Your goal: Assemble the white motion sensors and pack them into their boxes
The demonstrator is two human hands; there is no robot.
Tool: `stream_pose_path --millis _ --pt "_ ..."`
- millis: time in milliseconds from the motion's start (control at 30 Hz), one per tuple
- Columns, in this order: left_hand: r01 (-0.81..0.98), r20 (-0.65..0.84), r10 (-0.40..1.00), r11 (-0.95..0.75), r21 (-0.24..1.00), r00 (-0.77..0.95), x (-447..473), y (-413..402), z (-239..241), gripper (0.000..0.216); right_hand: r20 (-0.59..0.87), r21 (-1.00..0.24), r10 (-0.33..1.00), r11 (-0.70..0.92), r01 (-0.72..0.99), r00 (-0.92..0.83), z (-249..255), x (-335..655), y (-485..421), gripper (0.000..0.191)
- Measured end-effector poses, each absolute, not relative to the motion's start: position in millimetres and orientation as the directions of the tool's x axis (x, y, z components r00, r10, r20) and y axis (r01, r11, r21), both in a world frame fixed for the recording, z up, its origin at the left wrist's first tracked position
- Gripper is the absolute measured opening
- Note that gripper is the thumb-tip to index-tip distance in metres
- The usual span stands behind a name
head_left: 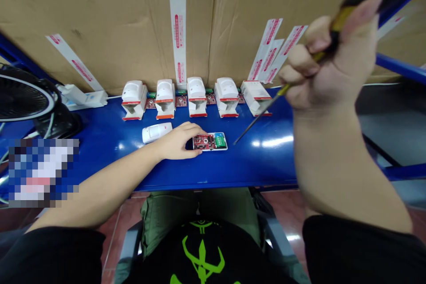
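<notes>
My left hand (179,140) lies on the blue table (266,159), its fingers closed round the left end of an opened white device (213,141) that shows a red circuit board and a green part. A loose white cover (156,132) sits just left of that hand. My right hand (329,66) is raised close to the camera, gripping a screwdriver (266,108) with a black and yellow handle. Its thin shaft slants down, and the tip hangs a little right of the device.
Several white sensor housings (196,96) stand in a row at the back, with red circuit boards behind them. A cardboard wall (133,22) with tape strips rises behind. A black fan (29,102) stands at the left, beside white boxes (83,96).
</notes>
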State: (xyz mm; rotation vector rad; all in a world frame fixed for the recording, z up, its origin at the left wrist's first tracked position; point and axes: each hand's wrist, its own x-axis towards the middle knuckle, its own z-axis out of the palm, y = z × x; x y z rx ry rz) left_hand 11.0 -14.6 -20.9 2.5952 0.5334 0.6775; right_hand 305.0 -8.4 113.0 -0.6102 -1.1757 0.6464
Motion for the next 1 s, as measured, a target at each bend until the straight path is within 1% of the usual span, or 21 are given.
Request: stream_pose_path --millis 33,100,200,267,333,467,600,700,767,833,867,933,1000 --pt "0.257 0.373 0.460 -0.838 0.481 0.806 11 -14 -21 0.040 0.661 -0.707 0.725 0.688 -0.165 0.192 118 288 -9 0.041" --pt "0.259 0.362 0.474 -0.824 0.504 0.803 10 -13 -22 0.038 0.680 -0.698 0.720 0.693 -0.178 0.135 123 258 -8 0.049" --pt "0.258 0.350 0.483 -0.810 0.526 0.802 9 -12 -23 0.036 0.696 -0.708 0.718 0.688 -0.158 0.012 124 228 -2 0.076" --pt "0.256 0.355 0.486 -0.809 0.530 0.799 8 -11 -24 0.035 0.696 -0.715 0.717 0.687 -0.130 -0.042 121 220 6 0.085" --pt "0.259 0.359 0.491 -0.807 0.531 0.794 8 -11 -25 0.034 0.685 -0.729 0.723 0.677 -0.104 -0.089 117 217 16 0.089" --pt "0.264 0.352 0.499 -0.800 0.539 0.792 9 -11 -25 0.033 0.681 -0.731 0.716 0.675 -0.097 -0.154 107 216 31 0.092" --pt "0.264 0.351 0.493 -0.805 0.532 0.796 9 -10 -24 0.032 0.737 -0.676 0.660 0.717 -0.169 -0.149 103 209 32 0.094" --pt "0.270 0.348 0.496 -0.805 0.529 0.796 9 -10 -23 0.031 0.764 -0.641 0.631 0.723 -0.257 -0.133 103 202 23 0.087" --pt "0.266 0.352 0.492 -0.807 0.528 0.796 9 -11 -23 0.030 0.789 -0.606 0.605 0.742 -0.286 -0.101 102 198 18 0.075" --pt "0.264 0.352 0.493 -0.806 0.530 0.796 9 -11 -23 0.030 0.791 -0.603 0.610 0.761 -0.240 -0.052 101 197 17 0.066" --pt "0.266 0.352 0.495 -0.804 0.532 0.794 9 -11 -23 0.029 0.777 -0.624 0.627 0.757 -0.194 -0.050 101 197 18 0.066" --pt "0.267 0.352 0.500 -0.800 0.537 0.791 10 -11 -23 0.030 0.744 -0.668 0.664 0.736 -0.109 -0.079 102 200 22 0.074" --pt "0.263 0.356 0.500 -0.800 0.540 0.790 10 -11 -23 0.031 0.676 -0.733 0.721 0.679 -0.037 -0.152 104 208 27 0.082"
